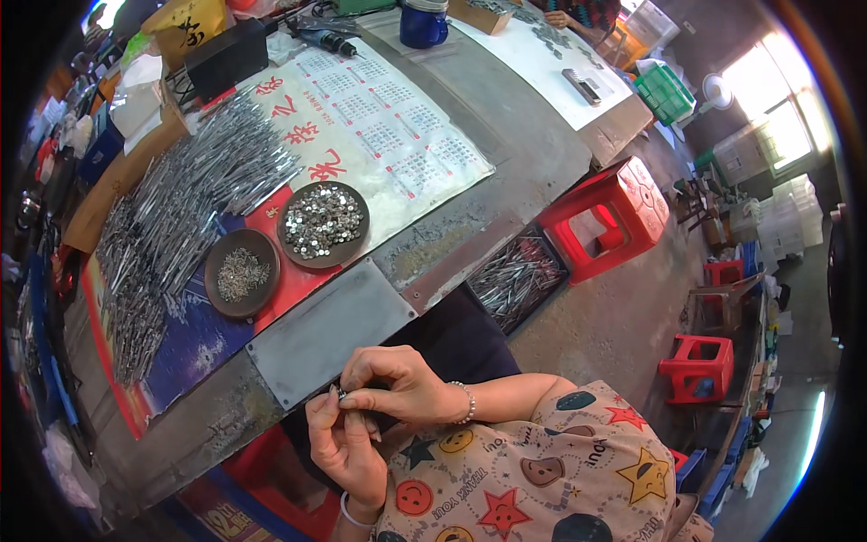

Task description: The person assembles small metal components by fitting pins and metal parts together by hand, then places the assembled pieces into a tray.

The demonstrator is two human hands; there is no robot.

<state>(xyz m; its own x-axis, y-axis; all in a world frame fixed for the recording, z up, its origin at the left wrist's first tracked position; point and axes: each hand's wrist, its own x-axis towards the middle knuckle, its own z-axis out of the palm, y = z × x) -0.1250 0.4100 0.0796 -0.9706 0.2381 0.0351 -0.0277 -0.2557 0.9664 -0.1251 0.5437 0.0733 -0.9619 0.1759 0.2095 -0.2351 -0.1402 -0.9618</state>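
1. Two hands meet near the lower middle of the view, just off the near edge of the worktable (506,108); the left hand (341,443) is palm-up, and the right hand (397,384) comes over it from above.
2. Both sets of fingers are pinched together on a small metal part (342,394), held between the fingertips of the two hands; its exact shape is too small to tell.
3. Just beyond the hands, a bare grey metal plate (330,330) lies flat at the table's near edge.
4. Farther off and to the left sit two round dark dishes: the nearer small dish (240,273) holds tiny grey pieces, and the larger dish (322,224) beside it, to the right, is full of small shiny round pieces.
5. Left of the dishes, a large heap of thin metal rods (172,226) spreads along the table.
6. Right of the plate and below the table edge, a dark tray (517,280) holds more rods, with a red plastic stool (614,217) beside it.
7. A blue mug (423,23) stands at the far end of the table.
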